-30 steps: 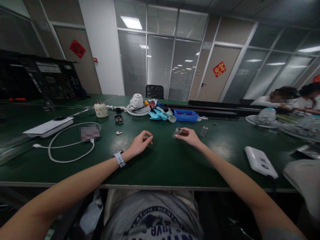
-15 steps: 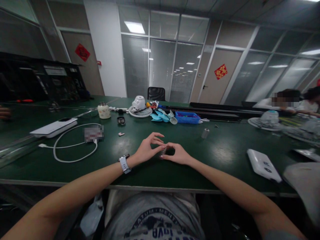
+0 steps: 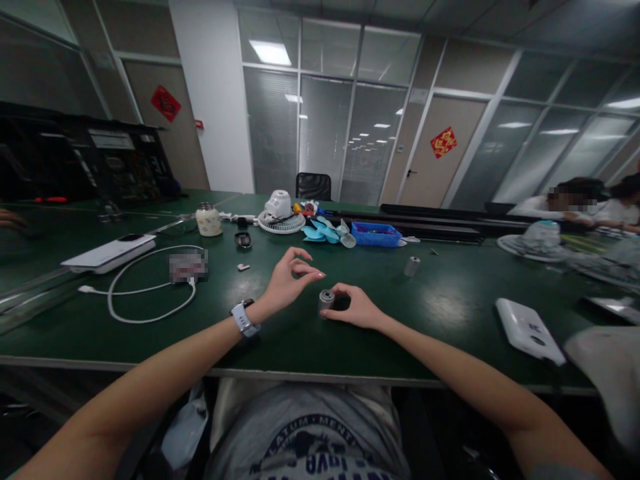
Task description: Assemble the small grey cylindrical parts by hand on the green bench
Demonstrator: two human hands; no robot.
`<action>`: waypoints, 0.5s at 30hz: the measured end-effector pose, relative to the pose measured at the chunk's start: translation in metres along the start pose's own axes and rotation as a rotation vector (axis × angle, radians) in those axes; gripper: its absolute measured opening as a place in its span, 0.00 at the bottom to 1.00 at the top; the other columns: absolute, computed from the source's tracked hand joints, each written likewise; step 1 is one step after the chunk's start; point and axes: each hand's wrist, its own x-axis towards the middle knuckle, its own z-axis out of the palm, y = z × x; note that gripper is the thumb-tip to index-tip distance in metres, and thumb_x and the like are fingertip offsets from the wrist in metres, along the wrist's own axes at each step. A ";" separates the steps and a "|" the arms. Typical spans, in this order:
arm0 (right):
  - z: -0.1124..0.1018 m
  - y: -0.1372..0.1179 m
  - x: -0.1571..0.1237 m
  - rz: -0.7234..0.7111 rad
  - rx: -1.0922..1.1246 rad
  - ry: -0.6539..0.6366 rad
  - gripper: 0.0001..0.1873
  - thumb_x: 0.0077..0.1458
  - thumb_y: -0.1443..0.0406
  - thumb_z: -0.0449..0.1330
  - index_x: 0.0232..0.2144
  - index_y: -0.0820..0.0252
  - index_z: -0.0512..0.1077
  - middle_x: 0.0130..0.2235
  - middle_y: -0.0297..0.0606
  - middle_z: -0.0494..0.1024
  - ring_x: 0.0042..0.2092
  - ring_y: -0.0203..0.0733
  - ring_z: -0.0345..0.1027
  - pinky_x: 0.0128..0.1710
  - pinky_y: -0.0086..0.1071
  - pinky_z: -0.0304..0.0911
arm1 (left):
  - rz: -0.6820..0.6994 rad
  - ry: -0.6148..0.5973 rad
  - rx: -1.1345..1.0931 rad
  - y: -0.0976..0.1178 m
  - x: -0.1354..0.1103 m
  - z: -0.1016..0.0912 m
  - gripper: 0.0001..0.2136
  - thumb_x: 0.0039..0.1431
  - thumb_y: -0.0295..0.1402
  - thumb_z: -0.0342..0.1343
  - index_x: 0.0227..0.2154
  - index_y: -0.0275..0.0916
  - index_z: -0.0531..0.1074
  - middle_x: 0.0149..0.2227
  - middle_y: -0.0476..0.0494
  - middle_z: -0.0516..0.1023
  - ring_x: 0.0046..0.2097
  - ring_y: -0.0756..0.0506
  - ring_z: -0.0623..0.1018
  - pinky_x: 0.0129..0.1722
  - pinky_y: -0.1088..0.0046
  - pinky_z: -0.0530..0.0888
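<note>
"Your right grip (image 3: 356, 309) is grasping a metal cylinder (image 3: 327, 306) from its right side, thumb in front."

"How does the cylinder stand relative to your palm?"

"Upright, long axis vertical, just left of your palm, on or just above the surface (image 3: 285, 350)."

"And your left grip (image 3: 291, 277)?"

"Empty, fingers loosely curved, left of the cylinder's top and apart from it; your right is nearer."

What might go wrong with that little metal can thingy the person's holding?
The right hand holds the round metal cylinder by its sides; if the grip slipped, it might tip and roll toward the table edge. The second cylinder stands unheld beyond that hand, so a bump could knock it over. The left hand might brush the small white piece if it swung outward.
</note>
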 end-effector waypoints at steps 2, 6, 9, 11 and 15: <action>-0.002 -0.002 0.000 0.002 -0.005 -0.007 0.19 0.43 0.55 0.68 0.35 0.59 0.73 0.37 0.36 0.79 0.40 0.42 0.72 0.44 0.37 0.64 | -0.059 -0.102 0.025 -0.010 0.000 -0.011 0.20 0.50 0.39 0.64 0.39 0.41 0.60 0.31 0.45 0.82 0.40 0.43 0.81 0.43 0.65 0.74; -0.007 -0.003 0.000 0.034 -0.081 0.009 0.18 0.41 0.56 0.69 0.32 0.59 0.73 0.36 0.36 0.78 0.39 0.42 0.71 0.42 0.35 0.63 | -0.201 -0.369 0.013 -0.037 0.000 -0.024 0.20 0.48 0.40 0.65 0.38 0.39 0.63 0.31 0.43 0.83 0.38 0.42 0.82 0.38 0.66 0.75; -0.007 -0.002 -0.002 0.057 -0.120 0.016 0.18 0.40 0.55 0.69 0.31 0.59 0.73 0.35 0.35 0.78 0.38 0.42 0.70 0.40 0.35 0.62 | -0.267 -0.503 0.007 -0.048 0.002 -0.026 0.21 0.46 0.40 0.66 0.39 0.38 0.65 0.33 0.41 0.83 0.37 0.42 0.82 0.35 0.69 0.74; -0.005 -0.001 -0.003 0.066 -0.105 0.013 0.18 0.40 0.55 0.69 0.31 0.59 0.72 0.35 0.35 0.78 0.38 0.41 0.70 0.39 0.35 0.62 | -0.280 -0.521 0.012 -0.048 0.004 -0.026 0.23 0.46 0.41 0.66 0.42 0.37 0.66 0.35 0.39 0.83 0.38 0.43 0.82 0.34 0.70 0.74; -0.005 0.001 0.000 0.055 -0.038 0.068 0.19 0.39 0.54 0.70 0.28 0.59 0.72 0.33 0.35 0.78 0.36 0.41 0.71 0.40 0.35 0.64 | -0.310 -0.394 0.018 -0.043 0.007 -0.024 0.22 0.52 0.47 0.60 0.44 0.38 0.66 0.39 0.37 0.82 0.38 0.45 0.80 0.34 0.71 0.72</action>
